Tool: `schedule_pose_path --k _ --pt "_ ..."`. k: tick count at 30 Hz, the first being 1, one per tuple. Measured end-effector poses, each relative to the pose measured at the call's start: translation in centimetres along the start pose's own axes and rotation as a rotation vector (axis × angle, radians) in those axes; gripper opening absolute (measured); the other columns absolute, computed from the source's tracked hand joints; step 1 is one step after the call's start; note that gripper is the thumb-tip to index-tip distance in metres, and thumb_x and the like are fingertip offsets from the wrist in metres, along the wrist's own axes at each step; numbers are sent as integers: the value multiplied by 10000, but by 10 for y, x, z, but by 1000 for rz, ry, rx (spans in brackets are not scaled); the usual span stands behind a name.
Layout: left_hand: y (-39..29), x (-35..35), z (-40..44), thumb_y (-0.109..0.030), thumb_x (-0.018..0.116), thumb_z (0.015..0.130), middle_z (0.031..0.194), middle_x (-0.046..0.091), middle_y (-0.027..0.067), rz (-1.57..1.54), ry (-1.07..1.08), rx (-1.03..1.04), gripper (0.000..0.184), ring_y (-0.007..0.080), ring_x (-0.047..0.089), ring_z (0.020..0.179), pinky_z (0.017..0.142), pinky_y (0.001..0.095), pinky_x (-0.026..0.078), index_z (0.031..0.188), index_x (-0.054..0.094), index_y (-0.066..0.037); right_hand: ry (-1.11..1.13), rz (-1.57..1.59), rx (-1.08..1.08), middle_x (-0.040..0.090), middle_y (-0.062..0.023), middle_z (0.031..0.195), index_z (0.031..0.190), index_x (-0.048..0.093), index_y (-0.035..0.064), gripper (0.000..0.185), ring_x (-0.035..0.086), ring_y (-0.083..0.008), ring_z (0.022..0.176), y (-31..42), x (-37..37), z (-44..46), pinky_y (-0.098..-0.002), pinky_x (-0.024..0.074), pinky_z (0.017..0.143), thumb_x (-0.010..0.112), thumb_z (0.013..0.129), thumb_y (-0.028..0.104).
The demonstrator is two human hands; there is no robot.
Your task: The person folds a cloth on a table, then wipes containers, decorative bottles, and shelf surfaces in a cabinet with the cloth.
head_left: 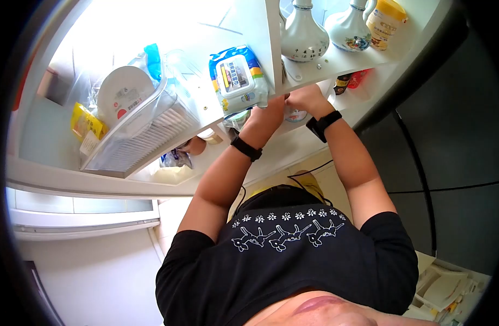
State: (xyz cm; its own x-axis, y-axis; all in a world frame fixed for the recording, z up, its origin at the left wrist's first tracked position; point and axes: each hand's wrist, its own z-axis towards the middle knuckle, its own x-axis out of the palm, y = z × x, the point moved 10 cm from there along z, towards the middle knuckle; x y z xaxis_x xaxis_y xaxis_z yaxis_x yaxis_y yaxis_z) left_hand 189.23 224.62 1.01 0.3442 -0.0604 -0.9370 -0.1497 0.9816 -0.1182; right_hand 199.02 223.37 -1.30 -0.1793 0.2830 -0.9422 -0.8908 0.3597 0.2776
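Note:
Both of my arms reach into the lower shelf level of a white cabinet. My left hand point(268, 115) is under the shelf edge beside the upright divider, its fingers mostly hidden. My right hand point(308, 100) is close to it, with the fingers curled inward; what they hold, if anything, is hidden. Below and between the hands, a round container point(296, 115) with a pale, partly red label shows in part. A pack of wet wipes point(236, 79) sits on the shelf above my left hand. Next to my left wrist is a greenish-lidded container point(238, 118) in clear plastic.
Two white porcelain bottles point(305, 33) and a yellow canister point(387, 23) stand on the upper right shelf. A clear ribbed bin point(146, 130) holds a white round lid point(124, 92) and bags at left. Dark cabinet doors point(461, 146) are at right. A black cable hangs near my waist.

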Motion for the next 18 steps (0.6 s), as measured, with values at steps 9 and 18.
schedule_pose_path --k 9,18 --pt "1 4 0 -39 601 842 846 684 180 45 -18 -50 172 316 710 845 684 381 576 1013 620 -51 -205 37 -58 655 -133 1227 1219 645 132 456 610 -322 1135 5 -1 5 -395 489 940 622 806 323" --pt "-16 3 -3 -67 598 859 911 680 97 218 -53 -93 102 233 707 864 724 347 577 959 577 -67 -56 208 -150 648 -190 1205 1182 653 82 491 594 -361 1128 1 0 6 -422 454 965 664 760 334"
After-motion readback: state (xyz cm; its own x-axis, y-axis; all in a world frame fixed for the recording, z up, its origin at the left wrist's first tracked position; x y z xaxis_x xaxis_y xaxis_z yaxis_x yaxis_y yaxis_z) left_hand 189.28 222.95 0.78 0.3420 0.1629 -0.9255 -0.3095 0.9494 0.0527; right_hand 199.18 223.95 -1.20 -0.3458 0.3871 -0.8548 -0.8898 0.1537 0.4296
